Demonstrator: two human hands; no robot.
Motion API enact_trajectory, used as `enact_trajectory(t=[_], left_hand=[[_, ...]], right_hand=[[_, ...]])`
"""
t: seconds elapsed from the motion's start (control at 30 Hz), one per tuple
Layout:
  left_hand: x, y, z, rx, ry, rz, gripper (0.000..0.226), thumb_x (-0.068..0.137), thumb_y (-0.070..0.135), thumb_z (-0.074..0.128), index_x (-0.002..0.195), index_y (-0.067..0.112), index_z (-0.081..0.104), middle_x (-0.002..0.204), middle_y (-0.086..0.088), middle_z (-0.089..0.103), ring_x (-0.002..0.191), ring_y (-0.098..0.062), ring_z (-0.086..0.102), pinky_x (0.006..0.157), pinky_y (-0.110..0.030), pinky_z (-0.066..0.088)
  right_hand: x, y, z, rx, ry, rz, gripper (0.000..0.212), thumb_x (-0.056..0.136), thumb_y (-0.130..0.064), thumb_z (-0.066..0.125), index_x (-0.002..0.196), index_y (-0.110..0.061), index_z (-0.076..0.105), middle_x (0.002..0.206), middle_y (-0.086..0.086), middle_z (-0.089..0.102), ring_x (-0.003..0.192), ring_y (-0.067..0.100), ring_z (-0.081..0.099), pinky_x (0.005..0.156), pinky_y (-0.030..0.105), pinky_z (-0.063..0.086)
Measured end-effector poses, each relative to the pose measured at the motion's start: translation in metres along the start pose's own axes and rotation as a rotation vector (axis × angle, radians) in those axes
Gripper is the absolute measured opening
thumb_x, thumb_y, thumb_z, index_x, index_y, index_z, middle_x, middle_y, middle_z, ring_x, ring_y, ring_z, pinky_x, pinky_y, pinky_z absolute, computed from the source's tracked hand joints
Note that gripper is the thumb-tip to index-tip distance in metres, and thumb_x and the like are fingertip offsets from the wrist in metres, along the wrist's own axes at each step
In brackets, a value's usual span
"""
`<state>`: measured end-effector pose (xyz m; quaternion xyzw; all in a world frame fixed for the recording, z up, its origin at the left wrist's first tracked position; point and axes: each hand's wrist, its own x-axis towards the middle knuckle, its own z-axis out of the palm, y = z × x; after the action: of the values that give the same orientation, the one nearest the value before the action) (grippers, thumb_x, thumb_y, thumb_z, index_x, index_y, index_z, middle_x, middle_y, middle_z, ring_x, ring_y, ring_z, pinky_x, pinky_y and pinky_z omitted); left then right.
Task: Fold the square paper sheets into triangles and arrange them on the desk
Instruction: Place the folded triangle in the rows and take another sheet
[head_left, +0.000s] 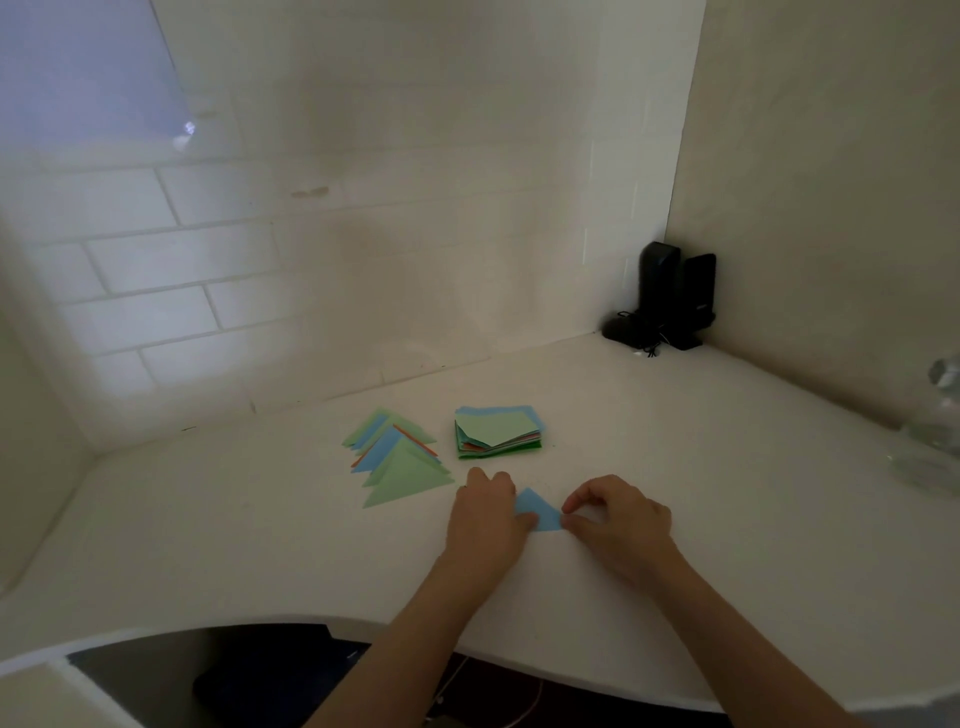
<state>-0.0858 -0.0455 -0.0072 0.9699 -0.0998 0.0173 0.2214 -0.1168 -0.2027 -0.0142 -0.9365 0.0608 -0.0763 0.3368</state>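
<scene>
Both hands are working a light blue paper triangle (540, 513) lying on the white desk (260, 519).

The left hand (485, 519) is pressing its left corner; the right hand (615, 519) is pinching its right corner. Behind it are lying one row of overlapping folded triangles (397, 457) and one stack of sheets (497, 432); two black speakers (670, 296) are standing in the tiled corner.

White desk (260, 545) set in a corner, front edge curved, dark gap under it at 6–7 o'clock. Back wall (363, 234) white brick-pattern tile; plain side wall (831, 182) at 2–3 o'clock. Bluish lit pane (78, 67) at 10–11 o'clock. Black speakers (675, 296) in the corner at 2 o'clock, cables beside them. Light dim.
</scene>
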Motion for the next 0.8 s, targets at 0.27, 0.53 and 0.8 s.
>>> enact_trajectory(t=[0.27, 0.53, 0.8], left_hand=[[-0.002, -0.023, -0.006, -0.377, 0.096, 0.009, 0.008, 0.084, 0.021, 0.066, 0.091, 0.024, 0.065, 0.078, 0.008, 0.061, 0.068, -0.004, 0.056, 0.072, -0.025, 0.048], [-0.001, -0.099, -0.046, -0.412, 0.375, -0.070, 0.010, 0.079, 0.021, 0.074, 0.083, 0.025, 0.066, 0.067, 0.017, 0.060, 0.061, 0.006, 0.054, 0.057, -0.006, 0.036], [0.006, -0.137, -0.034, -0.245, 0.466, 0.000, 0.013, 0.076, 0.021, 0.076, 0.083, 0.026, 0.065, 0.074, 0.014, 0.060, 0.069, -0.011, 0.056, 0.067, -0.030, 0.046]], right_hand=[[0.004, 0.002, 0.001, 0.079, 0.110, -0.006, 0.012, 0.077, -0.039, 0.070, 0.079, -0.041, 0.059, 0.087, -0.022, 0.058, 0.081, -0.004, 0.052, 0.092, 0.031, 0.037], [0.057, -0.038, 0.031, -0.022, 0.268, -0.368, 0.025, 0.081, -0.023, 0.070, 0.105, -0.017, 0.069, 0.106, -0.003, 0.067, 0.094, 0.014, 0.064, 0.085, 0.040, 0.051], [0.094, -0.059, 0.065, -0.287, 0.175, -0.408, 0.035, 0.086, -0.036, 0.063, 0.117, -0.019, 0.065, 0.129, 0.000, 0.060, 0.118, 0.019, 0.055, 0.098, 0.036, 0.033]])
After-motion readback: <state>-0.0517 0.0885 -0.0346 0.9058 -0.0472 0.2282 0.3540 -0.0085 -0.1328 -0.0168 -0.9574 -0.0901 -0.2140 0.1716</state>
